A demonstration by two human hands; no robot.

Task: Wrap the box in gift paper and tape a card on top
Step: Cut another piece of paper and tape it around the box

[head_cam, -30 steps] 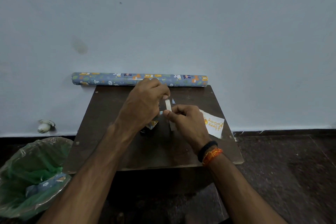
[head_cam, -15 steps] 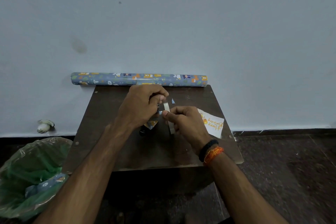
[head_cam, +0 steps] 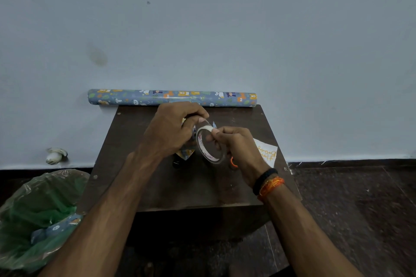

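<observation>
My right hand [head_cam: 236, 148] grips a roll of clear tape [head_cam: 208, 143] above the middle of the small brown table [head_cam: 157, 186], its ring turned toward me. My left hand [head_cam: 173, 130] pinches the tape's free end at the top of the roll. Under my left hand lies the box wrapped in blue animal-print paper [head_cam: 186, 153], mostly hidden. A white card with orange writing [head_cam: 267, 152] lies on the table at the right, partly behind my right hand. The gift paper roll [head_cam: 172, 97] lies along the table's back edge by the wall.
An orange scissor handle [head_cam: 233, 162] peeks out under my right hand. A small dark object [head_cam: 176, 163] sits beside the box. A bin lined with a green bag [head_cam: 33, 216] holding paper scraps stands on the floor at the left. The wall is close behind.
The tape roll has turned from edge-on to showing its open ring. My left hand's fingers have shifted to the top of the roll.
</observation>
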